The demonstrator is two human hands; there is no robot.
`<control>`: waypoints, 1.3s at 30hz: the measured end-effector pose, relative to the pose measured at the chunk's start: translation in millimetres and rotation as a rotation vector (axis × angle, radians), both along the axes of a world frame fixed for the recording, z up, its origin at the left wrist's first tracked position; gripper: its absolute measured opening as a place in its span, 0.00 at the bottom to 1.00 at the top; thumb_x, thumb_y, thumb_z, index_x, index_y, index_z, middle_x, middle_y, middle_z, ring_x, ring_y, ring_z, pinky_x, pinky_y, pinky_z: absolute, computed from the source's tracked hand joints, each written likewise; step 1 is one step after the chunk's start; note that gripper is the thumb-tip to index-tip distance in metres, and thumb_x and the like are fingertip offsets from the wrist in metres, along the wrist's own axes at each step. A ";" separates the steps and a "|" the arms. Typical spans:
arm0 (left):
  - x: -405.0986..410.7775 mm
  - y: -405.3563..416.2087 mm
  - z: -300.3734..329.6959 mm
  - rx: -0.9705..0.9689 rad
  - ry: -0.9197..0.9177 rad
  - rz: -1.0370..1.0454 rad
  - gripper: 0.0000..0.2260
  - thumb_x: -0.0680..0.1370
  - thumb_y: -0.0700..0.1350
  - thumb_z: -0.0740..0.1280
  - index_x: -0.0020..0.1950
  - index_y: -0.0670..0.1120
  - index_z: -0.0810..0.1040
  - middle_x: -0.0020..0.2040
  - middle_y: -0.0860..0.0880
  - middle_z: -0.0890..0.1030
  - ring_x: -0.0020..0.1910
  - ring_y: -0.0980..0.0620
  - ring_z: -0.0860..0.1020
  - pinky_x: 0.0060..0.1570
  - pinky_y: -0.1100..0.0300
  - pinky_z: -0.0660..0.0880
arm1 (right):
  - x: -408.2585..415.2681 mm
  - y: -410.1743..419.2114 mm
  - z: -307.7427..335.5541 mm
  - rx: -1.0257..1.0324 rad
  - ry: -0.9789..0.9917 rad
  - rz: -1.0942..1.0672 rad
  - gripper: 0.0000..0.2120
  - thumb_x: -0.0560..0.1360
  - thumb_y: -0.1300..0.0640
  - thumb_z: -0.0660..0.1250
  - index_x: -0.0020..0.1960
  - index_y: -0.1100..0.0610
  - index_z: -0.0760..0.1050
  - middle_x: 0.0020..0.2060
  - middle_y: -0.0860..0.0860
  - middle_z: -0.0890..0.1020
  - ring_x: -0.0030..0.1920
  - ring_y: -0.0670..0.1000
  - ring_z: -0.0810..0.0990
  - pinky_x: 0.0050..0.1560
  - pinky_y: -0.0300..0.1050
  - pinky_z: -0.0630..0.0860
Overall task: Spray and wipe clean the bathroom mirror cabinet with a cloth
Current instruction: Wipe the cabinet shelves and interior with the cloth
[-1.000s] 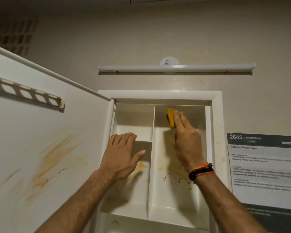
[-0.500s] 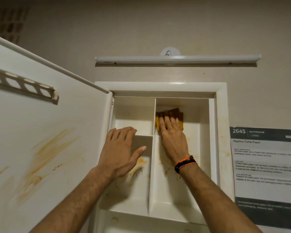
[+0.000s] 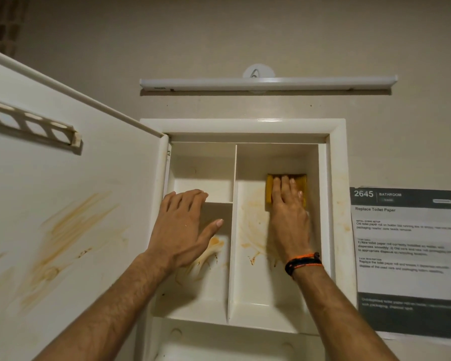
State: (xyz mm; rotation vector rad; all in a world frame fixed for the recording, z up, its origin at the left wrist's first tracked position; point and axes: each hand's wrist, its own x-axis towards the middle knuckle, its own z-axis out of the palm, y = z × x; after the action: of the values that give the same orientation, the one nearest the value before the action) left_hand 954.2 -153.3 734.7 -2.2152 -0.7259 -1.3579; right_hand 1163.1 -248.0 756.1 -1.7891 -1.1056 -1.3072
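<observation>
The white wall cabinet stands open, its door swung out to the left. Orange-brown smears mark the door's inner face and the back wall of both compartments. My right hand presses a yellow cloth flat against the back wall of the right compartment, near its upper right corner, fingers straight. My left hand rests open with fingers spread at the cabinet's left edge, over the small shelf of the left compartment. No spray bottle is in view.
A vertical divider splits the cabinet. A white light bar hangs on the wall above. A printed sheet is stuck to the wall on the right. A slotted rack sits on the door's inner face.
My right hand has slid the yellow cloth from beside the divider to the right side of the right compartment. The left hand has stayed at the cabinet's left edge.
</observation>
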 end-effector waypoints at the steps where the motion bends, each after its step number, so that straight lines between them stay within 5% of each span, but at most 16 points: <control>1: 0.2 -0.1 0.0 0.002 0.002 0.003 0.35 0.75 0.68 0.42 0.72 0.48 0.66 0.71 0.51 0.69 0.70 0.50 0.65 0.74 0.51 0.53 | 1.0 0.1 -7.5 -0.016 0.004 0.001 0.34 0.80 0.73 0.52 0.79 0.59 0.41 0.79 0.57 0.45 0.79 0.56 0.43 0.77 0.51 0.44; 9: 1.3 -1.0 1.9 -0.012 0.002 0.006 0.36 0.75 0.69 0.42 0.72 0.48 0.66 0.68 0.49 0.71 0.67 0.49 0.66 0.74 0.50 0.55 | -25.0 21.8 -7.7 -0.071 -0.022 0.052 0.30 0.82 0.66 0.49 0.80 0.57 0.40 0.79 0.58 0.45 0.79 0.58 0.45 0.78 0.55 0.51; 23: 0.3 -2.3 2.8 -0.010 -0.005 -0.009 0.35 0.75 0.68 0.43 0.71 0.47 0.68 0.67 0.49 0.72 0.66 0.48 0.68 0.73 0.51 0.56 | -29.4 20.7 -47.4 -0.224 -0.085 0.072 0.31 0.81 0.66 0.48 0.79 0.57 0.37 0.79 0.57 0.39 0.78 0.58 0.39 0.78 0.54 0.41; 39: 0.8 -0.2 1.4 -0.001 0.001 0.002 0.33 0.76 0.67 0.46 0.70 0.47 0.68 0.66 0.48 0.72 0.64 0.48 0.69 0.72 0.50 0.57 | -0.6 -13.3 -61.0 -0.110 0.095 0.041 0.37 0.80 0.69 0.53 0.76 0.55 0.31 0.78 0.55 0.36 0.76 0.53 0.33 0.74 0.49 0.35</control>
State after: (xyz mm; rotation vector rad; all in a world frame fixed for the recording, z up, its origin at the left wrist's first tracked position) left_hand 955.1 -153.5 736.1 -2.2150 -0.7291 -1.3560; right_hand 1162.5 -261.3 695.1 -1.8781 -1.1750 -1.1454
